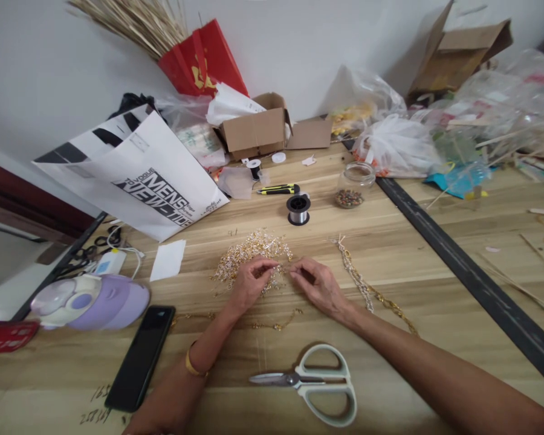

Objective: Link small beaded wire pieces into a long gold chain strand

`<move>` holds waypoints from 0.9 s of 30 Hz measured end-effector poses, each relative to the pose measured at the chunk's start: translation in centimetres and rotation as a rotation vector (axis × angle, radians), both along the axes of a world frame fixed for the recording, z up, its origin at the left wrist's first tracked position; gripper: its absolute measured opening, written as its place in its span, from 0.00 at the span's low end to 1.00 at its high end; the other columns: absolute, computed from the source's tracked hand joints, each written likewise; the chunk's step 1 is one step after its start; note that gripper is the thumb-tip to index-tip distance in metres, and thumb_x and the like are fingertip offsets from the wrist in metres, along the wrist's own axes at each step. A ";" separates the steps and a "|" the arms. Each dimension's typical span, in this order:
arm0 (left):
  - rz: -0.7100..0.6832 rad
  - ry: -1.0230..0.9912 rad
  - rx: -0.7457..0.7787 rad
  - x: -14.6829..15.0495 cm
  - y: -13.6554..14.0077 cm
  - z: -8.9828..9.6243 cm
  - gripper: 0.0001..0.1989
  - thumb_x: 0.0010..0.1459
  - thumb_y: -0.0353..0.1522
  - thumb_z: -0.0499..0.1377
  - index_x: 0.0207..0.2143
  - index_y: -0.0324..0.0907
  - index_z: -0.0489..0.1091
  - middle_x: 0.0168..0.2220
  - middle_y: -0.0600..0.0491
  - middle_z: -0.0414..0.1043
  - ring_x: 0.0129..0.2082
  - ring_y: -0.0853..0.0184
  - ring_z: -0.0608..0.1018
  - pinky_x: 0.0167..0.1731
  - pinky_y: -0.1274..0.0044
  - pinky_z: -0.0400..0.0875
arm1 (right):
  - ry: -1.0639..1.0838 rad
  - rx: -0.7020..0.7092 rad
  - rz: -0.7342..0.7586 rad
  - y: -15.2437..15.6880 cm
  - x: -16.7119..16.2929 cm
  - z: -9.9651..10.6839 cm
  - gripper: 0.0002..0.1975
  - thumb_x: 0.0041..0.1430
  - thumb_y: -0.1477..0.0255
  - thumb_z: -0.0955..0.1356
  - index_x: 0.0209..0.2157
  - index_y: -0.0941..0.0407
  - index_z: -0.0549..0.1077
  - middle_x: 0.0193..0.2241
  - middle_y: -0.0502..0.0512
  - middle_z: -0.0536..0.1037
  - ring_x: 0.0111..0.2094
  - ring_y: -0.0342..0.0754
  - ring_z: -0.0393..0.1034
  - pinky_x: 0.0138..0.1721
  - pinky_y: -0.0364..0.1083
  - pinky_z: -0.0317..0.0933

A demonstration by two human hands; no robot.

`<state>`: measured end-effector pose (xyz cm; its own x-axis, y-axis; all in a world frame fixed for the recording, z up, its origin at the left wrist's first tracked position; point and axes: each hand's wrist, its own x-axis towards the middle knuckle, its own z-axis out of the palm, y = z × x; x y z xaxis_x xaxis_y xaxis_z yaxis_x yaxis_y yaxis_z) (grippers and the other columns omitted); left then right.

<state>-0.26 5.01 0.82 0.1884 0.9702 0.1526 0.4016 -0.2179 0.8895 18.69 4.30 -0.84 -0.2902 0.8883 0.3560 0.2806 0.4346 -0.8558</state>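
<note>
One lilac-and-cream bottle [118, 302] is well to the left of the pile of beads [241, 255], the landmark here. A black phone [140, 356] lies left of the pile and nearer the person; a white printed bag [152, 178] stands left of it and farther off, and a white paper slip [167, 261] lies between bottle and pile. The left hand [252, 283] is at the pile's near right edge, thumb and forefinger pressed together; whether they pinch anything fine is too small to tell. Nearer than the pile, a thin golden strand [279, 327] lies on the wood. Beyond the pile and to its right stands a spool of wire [298, 209]. The right hand [317, 282] is just right of the pile, its thumb and forefinger also together, their hold likewise unclear. Scissors [324, 382] lie right of the pile and nearer the person. A jar [351, 188] stands beyond it to the right. Farther right of the pile than the right hand lie beaded chains [358, 280], silvery and golden.
</note>
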 end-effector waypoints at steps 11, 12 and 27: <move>0.036 0.093 0.013 0.1 -0.2 -0.2 0.05 0.51 0.29 0.60 0.31 0.39 0.75 0.30 0.51 0.76 0.30 0.68 0.75 0.33 0.78 0.68 | 0.079 -0.094 -0.066 0.3 0.1 -0.2 0.06 0.57 0.72 0.64 0.30 0.58 0.72 0.25 0.52 0.72 0.27 0.44 0.64 0.29 0.42 0.58; 0.041 0.099 0.010 0.1 -0.2 -0.2 0.05 0.51 0.29 0.60 0.31 0.39 0.75 0.30 0.51 0.76 0.30 0.68 0.75 0.32 0.78 0.68 | 0.083 -0.094 -0.071 0.3 0.1 -0.2 0.06 0.57 0.72 0.64 0.30 0.58 0.72 0.25 0.52 0.72 0.27 0.44 0.64 0.29 0.42 0.58; 0.022 0.169 0.061 0.3 -0.2 0.5 0.05 0.52 0.28 0.59 0.30 0.39 0.75 0.29 0.51 0.76 0.29 0.69 0.75 0.31 0.79 0.68 | 0.084 -0.105 -0.071 0.3 0.2 -0.1 0.06 0.56 0.72 0.64 0.30 0.58 0.71 0.24 0.51 0.71 0.26 0.43 0.63 0.28 0.42 0.57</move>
